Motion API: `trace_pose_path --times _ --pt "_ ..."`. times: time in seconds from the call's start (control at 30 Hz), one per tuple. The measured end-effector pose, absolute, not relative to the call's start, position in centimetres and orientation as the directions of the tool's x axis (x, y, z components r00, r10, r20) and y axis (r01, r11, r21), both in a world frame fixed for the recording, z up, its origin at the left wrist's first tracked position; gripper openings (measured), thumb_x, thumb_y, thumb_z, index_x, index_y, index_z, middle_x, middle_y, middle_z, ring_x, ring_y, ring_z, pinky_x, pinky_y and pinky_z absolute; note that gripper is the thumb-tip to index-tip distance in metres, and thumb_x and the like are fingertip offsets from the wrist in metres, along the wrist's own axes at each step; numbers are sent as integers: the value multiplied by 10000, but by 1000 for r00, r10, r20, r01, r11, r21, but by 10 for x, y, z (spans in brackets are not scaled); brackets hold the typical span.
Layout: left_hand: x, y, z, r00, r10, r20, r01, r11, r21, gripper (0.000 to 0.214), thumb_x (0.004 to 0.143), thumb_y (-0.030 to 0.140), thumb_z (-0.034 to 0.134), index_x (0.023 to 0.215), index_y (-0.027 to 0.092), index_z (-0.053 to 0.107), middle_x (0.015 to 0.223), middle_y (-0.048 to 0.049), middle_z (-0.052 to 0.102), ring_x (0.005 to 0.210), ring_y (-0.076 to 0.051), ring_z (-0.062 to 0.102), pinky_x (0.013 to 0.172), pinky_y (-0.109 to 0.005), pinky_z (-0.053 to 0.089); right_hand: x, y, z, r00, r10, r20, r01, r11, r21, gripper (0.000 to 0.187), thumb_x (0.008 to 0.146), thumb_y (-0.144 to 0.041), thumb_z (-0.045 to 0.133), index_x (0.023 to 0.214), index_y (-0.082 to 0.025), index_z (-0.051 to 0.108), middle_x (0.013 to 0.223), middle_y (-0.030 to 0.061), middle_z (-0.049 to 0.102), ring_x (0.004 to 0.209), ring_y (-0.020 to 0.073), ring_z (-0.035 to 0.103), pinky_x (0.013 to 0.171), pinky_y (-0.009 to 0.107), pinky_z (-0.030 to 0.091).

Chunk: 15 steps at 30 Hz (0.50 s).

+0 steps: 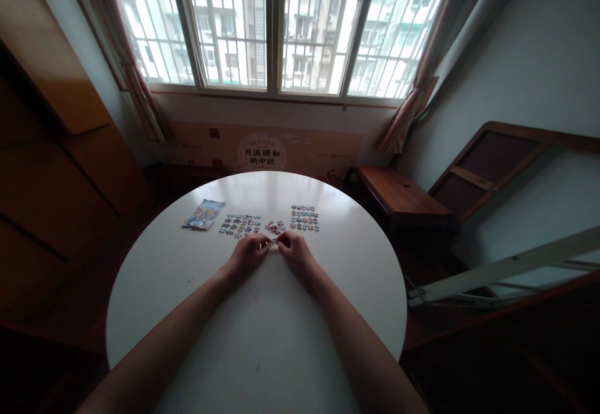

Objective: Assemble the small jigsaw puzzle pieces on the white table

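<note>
My left hand (250, 249) and my right hand (292, 247) meet above the middle of the round white table (262, 339). Between their fingertips is a small puzzle piece (275, 242), pinched from both sides; whether it is one piece or two joined I cannot tell. Just beyond the fingers lies a small heap of puzzle pieces (275, 226). Loose pieces in rows (240, 225) spread out to the left of the heap, partly behind my left hand. Another block of pieces in neat rows (304, 218) is on the right.
A colourful picture sheet or packet (204, 214) lies at the table's left. Beyond the table are a printed cardboard panel (300, 145) and a barred window (234, 26). A wooden bench (403, 189) stands at the right, wooden cabinets (60, 182) at the left.
</note>
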<state>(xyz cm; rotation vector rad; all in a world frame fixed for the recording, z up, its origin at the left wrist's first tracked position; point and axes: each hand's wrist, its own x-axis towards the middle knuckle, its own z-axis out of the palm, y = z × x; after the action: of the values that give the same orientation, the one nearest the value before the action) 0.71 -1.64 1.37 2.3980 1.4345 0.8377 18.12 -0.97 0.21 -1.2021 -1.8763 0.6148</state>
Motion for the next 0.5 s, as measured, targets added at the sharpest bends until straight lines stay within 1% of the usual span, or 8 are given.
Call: trace_pose_path --times 0.23,0.5 --pt "6 -16 13 367 859 357 729 -504 464 169 825 244 532 841 187 691 718 -11 654 656 -117 566 627 -203 400 181 -9 2 -223 903 369 505 430 -748 107 738 -155 544 770 -140 645 687 15 606 643 126 531 630 227 401" --pt "7 -16 14 355 869 345 729 -488 480 155 811 230 551 844 187 697 733 -21 662 667 -125 564 638 -213 404 181 -11 4 -216 908 359 512 418 -751 101 741 -156 547 766 -147 644 688 11 607 647 126 530 634 227 405"
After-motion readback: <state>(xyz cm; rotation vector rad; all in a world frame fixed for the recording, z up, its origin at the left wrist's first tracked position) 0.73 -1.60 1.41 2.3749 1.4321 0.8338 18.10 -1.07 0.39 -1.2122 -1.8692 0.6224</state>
